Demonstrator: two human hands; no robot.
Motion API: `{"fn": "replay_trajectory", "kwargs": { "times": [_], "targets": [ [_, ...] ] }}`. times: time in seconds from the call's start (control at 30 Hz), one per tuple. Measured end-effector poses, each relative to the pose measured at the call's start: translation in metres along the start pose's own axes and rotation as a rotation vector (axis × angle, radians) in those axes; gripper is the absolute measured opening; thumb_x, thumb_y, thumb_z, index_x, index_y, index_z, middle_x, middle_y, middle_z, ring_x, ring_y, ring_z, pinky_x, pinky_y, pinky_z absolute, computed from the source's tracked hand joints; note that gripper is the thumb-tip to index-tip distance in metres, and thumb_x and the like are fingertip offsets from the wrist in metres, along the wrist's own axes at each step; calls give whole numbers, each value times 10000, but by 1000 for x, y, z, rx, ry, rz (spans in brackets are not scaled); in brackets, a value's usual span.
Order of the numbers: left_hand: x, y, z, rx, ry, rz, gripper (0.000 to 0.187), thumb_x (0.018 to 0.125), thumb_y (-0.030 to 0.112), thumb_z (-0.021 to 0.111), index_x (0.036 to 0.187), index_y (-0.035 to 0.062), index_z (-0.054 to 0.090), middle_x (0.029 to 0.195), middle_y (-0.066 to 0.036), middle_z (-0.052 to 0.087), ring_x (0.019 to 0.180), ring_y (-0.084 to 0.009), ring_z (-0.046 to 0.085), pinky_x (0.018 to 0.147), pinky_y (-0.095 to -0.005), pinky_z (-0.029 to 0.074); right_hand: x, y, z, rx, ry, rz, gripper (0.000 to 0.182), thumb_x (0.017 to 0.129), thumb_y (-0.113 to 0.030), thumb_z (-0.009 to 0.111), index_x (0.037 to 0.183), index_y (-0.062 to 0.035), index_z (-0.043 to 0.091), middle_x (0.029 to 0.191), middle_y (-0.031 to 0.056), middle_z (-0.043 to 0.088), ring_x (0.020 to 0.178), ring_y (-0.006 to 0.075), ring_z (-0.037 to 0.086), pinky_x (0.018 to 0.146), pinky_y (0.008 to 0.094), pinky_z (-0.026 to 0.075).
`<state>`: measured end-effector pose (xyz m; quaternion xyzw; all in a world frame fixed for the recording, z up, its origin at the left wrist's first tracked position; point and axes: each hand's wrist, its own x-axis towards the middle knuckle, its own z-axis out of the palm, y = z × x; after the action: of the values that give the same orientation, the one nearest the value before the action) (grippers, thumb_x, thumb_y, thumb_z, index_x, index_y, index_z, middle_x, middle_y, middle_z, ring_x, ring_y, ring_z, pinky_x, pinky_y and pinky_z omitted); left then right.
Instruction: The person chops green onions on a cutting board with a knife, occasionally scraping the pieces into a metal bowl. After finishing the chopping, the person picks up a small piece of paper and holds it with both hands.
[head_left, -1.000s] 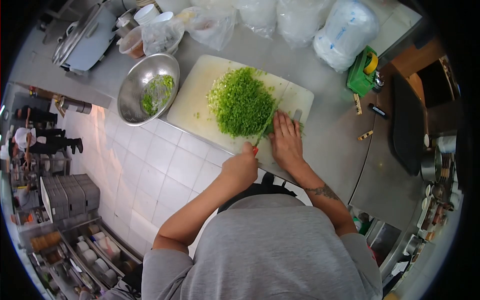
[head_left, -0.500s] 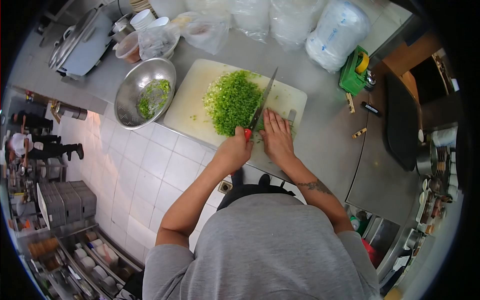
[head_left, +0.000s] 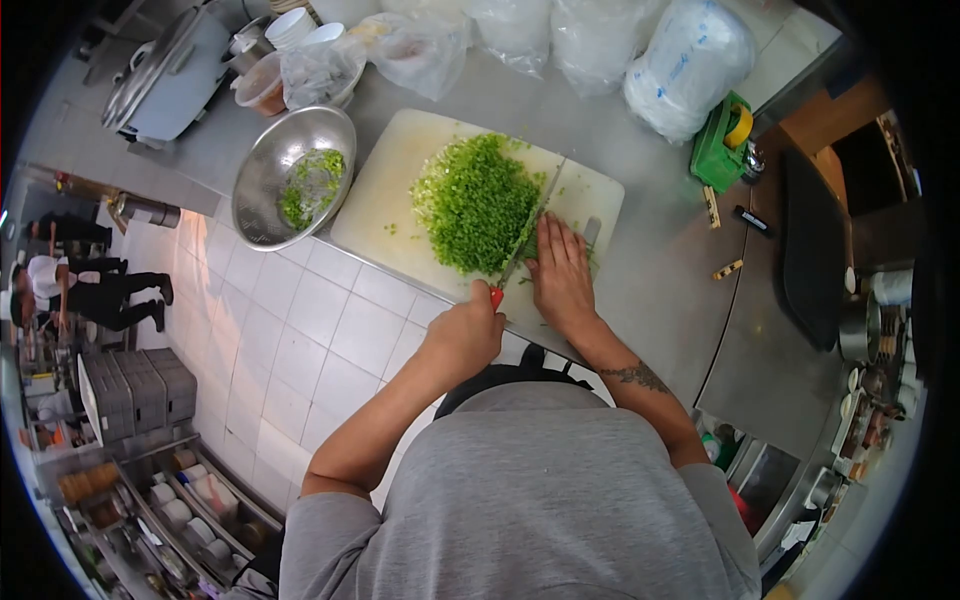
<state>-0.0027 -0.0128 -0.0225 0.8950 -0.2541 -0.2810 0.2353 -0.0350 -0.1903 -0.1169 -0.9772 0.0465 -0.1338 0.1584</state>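
Observation:
A knife (head_left: 544,207) with a red handle is in my left hand (head_left: 463,332), whose fingers are wrapped round the handle. Its blade points away from me along the right edge of a heap of chopped green onion (head_left: 475,205). Beside the blade, on the right, my right hand (head_left: 563,275) rests on the white cutting board (head_left: 375,205) with its fingers stretched out; whether anything lies under them is hidden. Green scraps are scattered around that hand. To the left of the board, a metal colander (head_left: 252,165) holds more chopped greens.
Plastic bags (head_left: 412,55) and a wrapped white roll (head_left: 690,65) line the counter's back. At the right are a green tape dispenser (head_left: 712,150), a black marker (head_left: 751,220) and clothespins (head_left: 728,270). A lidded cooker (head_left: 180,85) stands far left. Another person (head_left: 90,285) is in the background.
The knife's handle and my left hand have come down towards me, and the blade lies lower along the heap's right edge. My right hand stays beside it. The view has shifted slightly.

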Motion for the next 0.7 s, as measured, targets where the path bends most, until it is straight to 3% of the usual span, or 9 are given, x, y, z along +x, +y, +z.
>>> {"fn": "replay_trajectory", "kwargs": {
  "times": [0.17, 0.27, 0.37, 0.47, 0.57, 0.7],
  "targets": [
    [44, -8, 27, 49, 148, 108, 300, 919, 185, 539, 994, -57, 377, 670, -293, 610, 634, -455, 628, 593, -519, 503, 0, 0, -2, -24, -18, -2, 614, 929, -205, 537, 1431, 65, 308, 1478, 213, 343, 1383, 340, 302, 1132, 497, 233],
    [57, -2, 10, -50, 21, 62, 301, 925, 190, 530, 993, -61, 379, 648, -275, 609, 576, -412, 633, 546, -490, 506, 0, 0, -1, -22, -15, 14, 618, 930, -207, 536, 1436, 60, 302, 1482, 213, 340, 1388, 343, 299, 1137, 493, 226],
    [36, 2, -2, -24, 23, 58, 296, 931, 195, 524, 994, -55, 378, 627, -260, 605, 528, -370, 631, 503, -463, 502, -1, 2, 2, -15, -10, 29, 630, 934, -212, 534, 1442, 63, 284, 1491, 215, 327, 1396, 346, 287, 1145, 486, 213],
    [12, 14, -18, -27, -45, -40, 324, 899, 194, 548, 1028, -68, 408, 749, -326, 629, 742, -485, 637, 698, -545, 503, -2, 2, 3, 3, 3, 27, 639, 938, -216, 530, 1445, 71, 268, 1497, 220, 316, 1403, 350, 277, 1150, 482, 203],
    [2, 13, -15, -13, -63, -35, 324, 900, 194, 551, 1033, -63, 405, 763, -330, 629, 747, -491, 634, 713, -543, 503, -1, 2, 3, 11, 16, 25, 646, 937, -223, 530, 1443, 78, 264, 1497, 225, 315, 1403, 352, 277, 1151, 482, 201],
    [9, -3, 9, 14, 33, 43, 273, 927, 173, 517, 1016, -47, 382, 666, -318, 602, 664, -486, 619, 625, -539, 499, 0, 0, 2, -22, -10, 23, 652, 933, -228, 532, 1440, 84, 266, 1492, 225, 321, 1401, 353, 280, 1147, 485, 208]
  ]
}}
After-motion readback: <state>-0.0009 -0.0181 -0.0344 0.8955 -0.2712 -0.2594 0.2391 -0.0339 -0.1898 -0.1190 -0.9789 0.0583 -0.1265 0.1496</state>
